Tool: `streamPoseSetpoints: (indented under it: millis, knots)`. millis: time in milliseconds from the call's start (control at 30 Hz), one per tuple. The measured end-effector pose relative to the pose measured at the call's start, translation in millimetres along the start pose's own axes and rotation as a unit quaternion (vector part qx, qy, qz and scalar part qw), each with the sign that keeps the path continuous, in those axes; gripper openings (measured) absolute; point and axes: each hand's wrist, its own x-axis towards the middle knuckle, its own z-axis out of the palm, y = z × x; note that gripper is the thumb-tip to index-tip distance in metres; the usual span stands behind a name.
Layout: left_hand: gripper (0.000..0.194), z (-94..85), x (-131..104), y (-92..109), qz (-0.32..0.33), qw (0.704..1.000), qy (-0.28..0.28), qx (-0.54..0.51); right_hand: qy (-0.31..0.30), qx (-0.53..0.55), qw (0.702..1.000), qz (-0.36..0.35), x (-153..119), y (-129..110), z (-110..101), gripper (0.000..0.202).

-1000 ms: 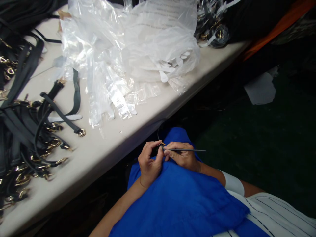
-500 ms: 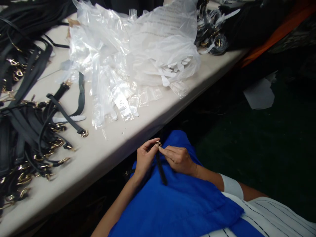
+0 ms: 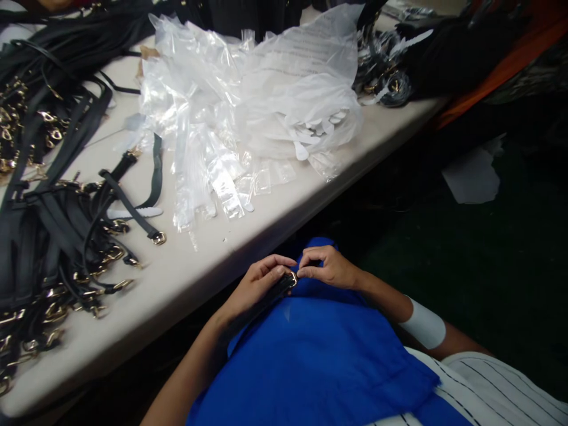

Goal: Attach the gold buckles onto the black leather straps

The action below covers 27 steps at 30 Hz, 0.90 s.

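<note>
Over the blue cloth (image 3: 328, 337) on my lap, my left hand (image 3: 261, 283) is closed around a black strap (image 3: 280, 287). The strap's gold buckle (image 3: 293, 279) sticks out past the left fingertips. At that buckle my right hand (image 3: 327, 266) pinches with thumb and index finger, the other fingers curled. Whether the pinch is on the buckle's prong or its frame is too small to make out. Most of the strap runs back under my left hand and wrist, where it is partly hidden.
On the pale table (image 3: 213, 254) a heap of black straps with gold buckles (image 3: 57, 236) lies at the left. Clear plastic bags (image 3: 199, 118) spread across the middle. A bag with white strips (image 3: 310, 124) and a coiled wrapped strap (image 3: 394, 89) lie farther right.
The strap has turned from hanging down between my hands to lying back along my left hand. The buckle now points right. My right hand has shifted slightly up and right.
</note>
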Motion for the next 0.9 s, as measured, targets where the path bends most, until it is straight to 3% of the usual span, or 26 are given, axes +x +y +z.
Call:
streamPoseSetpoints:
  millis: [100, 233, 300, 433, 500, 567, 667, 800, 900]
  knots:
    - [0.031, -1.4, -3.4, 0.2, -0.006, 0.996, 0.003, 0.084, 0.049, -0.030, 0.998, 0.026, -8.3, 8.9, -1.5, 0.025]
    - [0.034, -4.1, -1.4, -11.6, -0.035, 0.997, 0.021, 0.069, 0.056, -0.034, 0.994, 0.083, -22.2, 22.4, -5.9, 0.020]
    - [0.032, -4.8, 0.3, -16.4, -0.048, 0.995, 0.036, 0.078, 0.024, -0.011, 0.997, 0.070, -27.7, 21.8, -7.8, 0.022]
    - [0.031, -2.6, 2.4, -14.6, -0.039, 0.993, 0.040, 0.104, -0.068, 0.027, 0.997, -0.011, -28.4, 9.1, -1.5, 0.047]
    - [0.036, -0.1, 2.8, -9.9, -0.032, 0.993, 0.032, 0.108, -0.063, 0.013, 0.998, -0.027, -24.4, 5.8, 7.5, 0.043]
    - [0.041, 2.5, 2.7, -5.4, -0.016, 0.991, 0.034, 0.126, -0.015, 0.008, 1.000, -0.012, -20.0, 7.0, 17.5, 0.038]
    - [0.046, 6.1, 2.1, -2.9, 0.039, 0.982, 0.050, 0.176, 0.026, 0.118, 0.991, 0.060, -16.4, 11.6, 27.6, 0.039]
    - [0.033, 8.2, 1.6, -8.3, 0.086, 0.968, 0.049, 0.228, 0.010, 0.304, 0.942, 0.142, -17.0, 14.1, 28.8, 0.038]
    - [0.024, 7.4, 0.7, -13.7, 0.116, 0.933, 0.074, 0.334, 0.006, 0.365, 0.917, 0.164, -19.2, 15.3, 26.6, 0.042]
